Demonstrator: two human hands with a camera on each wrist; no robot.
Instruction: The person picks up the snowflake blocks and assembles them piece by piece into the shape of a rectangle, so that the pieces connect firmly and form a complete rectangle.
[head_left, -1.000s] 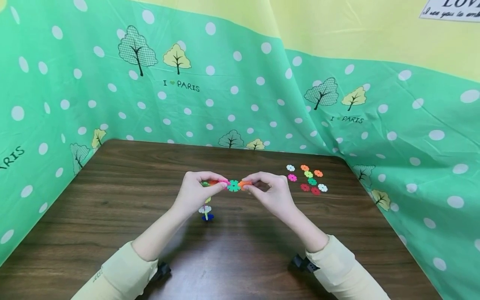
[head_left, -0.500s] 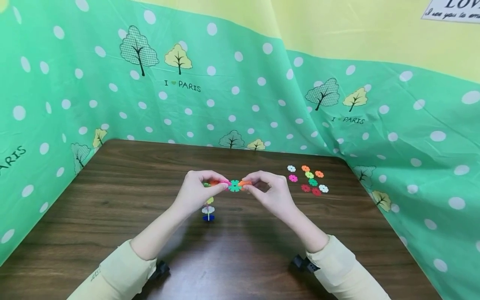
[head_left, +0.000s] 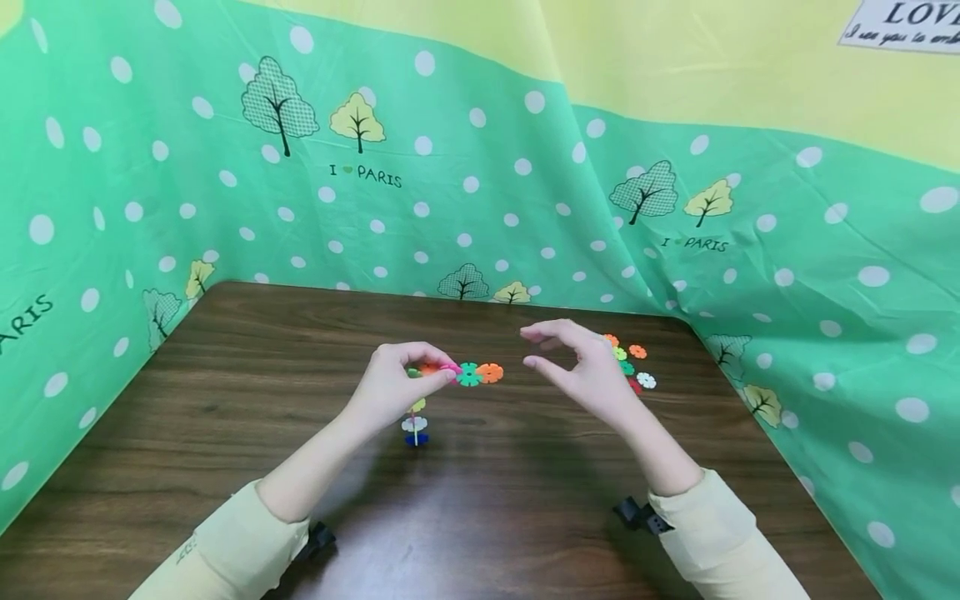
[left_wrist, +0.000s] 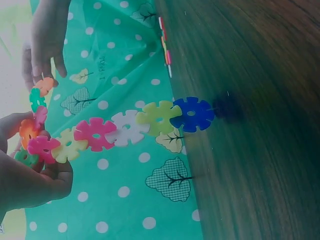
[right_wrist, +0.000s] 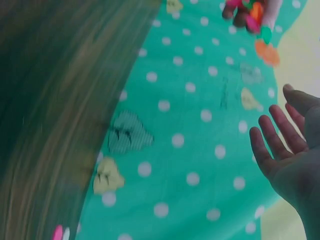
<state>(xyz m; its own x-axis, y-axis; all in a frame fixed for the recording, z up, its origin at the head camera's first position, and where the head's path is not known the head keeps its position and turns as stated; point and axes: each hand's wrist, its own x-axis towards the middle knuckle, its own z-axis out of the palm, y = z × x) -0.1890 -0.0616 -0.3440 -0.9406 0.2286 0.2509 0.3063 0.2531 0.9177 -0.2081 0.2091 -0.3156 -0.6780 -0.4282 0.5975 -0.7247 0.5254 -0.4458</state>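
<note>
Head view, left hand (head_left: pixel 395 380) pinching a chain of interlocking plastic snowflake discs (head_left: pixel 468 374) over the wood-grain table (head_left: pixel 480 508), right hand (head_left: pixel 588 364) empty, fingers parted, between the chain's orange end disc (head_left: pixel 491 373) and loose discs (head_left: pixel 637 352).

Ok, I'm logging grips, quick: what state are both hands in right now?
Left hand: closed, pinching the chain of flower-shaped discs.
Right hand: open, holding nothing.
</note>
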